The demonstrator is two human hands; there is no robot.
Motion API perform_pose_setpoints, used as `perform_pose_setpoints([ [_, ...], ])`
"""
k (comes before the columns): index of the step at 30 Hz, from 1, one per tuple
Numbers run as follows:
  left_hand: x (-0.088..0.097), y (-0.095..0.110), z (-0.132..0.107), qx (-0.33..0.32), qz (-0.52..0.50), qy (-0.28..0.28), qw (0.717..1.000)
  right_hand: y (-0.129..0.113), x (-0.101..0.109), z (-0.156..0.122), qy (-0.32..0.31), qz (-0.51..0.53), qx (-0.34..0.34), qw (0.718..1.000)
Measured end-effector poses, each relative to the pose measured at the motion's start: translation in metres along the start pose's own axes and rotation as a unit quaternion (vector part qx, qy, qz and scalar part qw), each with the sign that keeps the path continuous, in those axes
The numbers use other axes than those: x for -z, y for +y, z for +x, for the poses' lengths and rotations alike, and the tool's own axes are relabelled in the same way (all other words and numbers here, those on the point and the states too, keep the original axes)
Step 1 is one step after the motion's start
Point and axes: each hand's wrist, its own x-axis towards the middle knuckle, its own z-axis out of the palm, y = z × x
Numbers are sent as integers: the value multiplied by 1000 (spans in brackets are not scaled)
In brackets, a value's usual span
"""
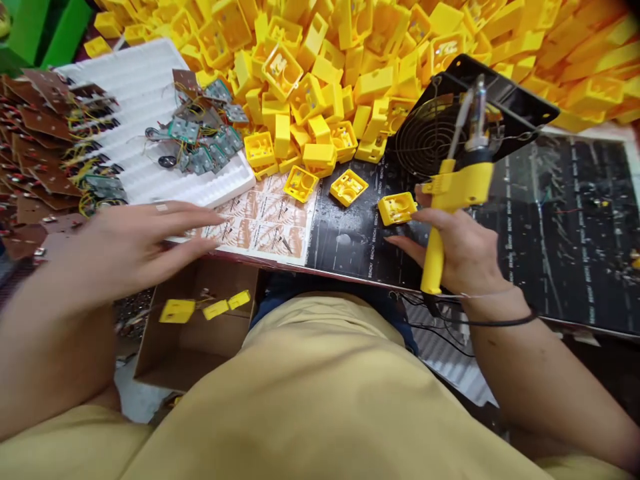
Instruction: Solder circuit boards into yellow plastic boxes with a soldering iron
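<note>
My right hand [457,243] is closed round the yellow handle of a soldering gun [457,193], its metal tip pointing up in front of a small black fan [450,120]. A yellow plastic housing [397,208] lies on the black mat just left of that hand's fingertips. My left hand [135,243] hovers over the table's front edge with fingers stretched out and holding nothing, pointing toward the white foam tray [145,87] and a printed sheet [265,223]. Small wired circuit boards [200,140] are heaped on the tray.
A large heap of yellow plastic housings [360,53] fills the back of the table. Brown circuit boards [40,147] are stacked at the left. A cardboard box [200,333] below the table edge holds a few yellow parts. A black cable runs from the soldering gun.
</note>
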Motion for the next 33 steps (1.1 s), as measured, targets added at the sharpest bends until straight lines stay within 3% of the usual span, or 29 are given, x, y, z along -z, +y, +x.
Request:
perform_pose_setpoints([
  [3,-60,21,70,-120,59,-71,989,0,-10,17,-35,-3,27,999],
  [5,-96,38,118,-144,91,-106,980,2,-17,24,-58,9,46,997],
  [7,-119,52,154,-144,152,-153,966,6,-18,24,-55,27,67,996],
  [9,-126,65,170,-129,210,-180,952,7,-14,17,-32,35,72,996],
  [11,-124,77,168,-103,224,-193,950,3,-6,6,-10,30,61,998],
  [14,-121,95,147,-43,160,-185,969,-7,3,-7,13,24,54,998],
  [17,-124,98,126,-7,50,-120,991,-13,-1,-11,29,24,76,996],
  [20,-120,75,114,-1,12,-31,999,-13,-10,-10,35,48,80,995],
  [23,-111,37,108,30,94,13,995,-14,-16,-6,30,85,72,993],
  [27,-108,8,106,14,143,-23,989,-25,-24,1,13,121,67,990],
  [33,-116,34,99,-6,182,-83,980,-30,-25,4,7,156,97,983],
])
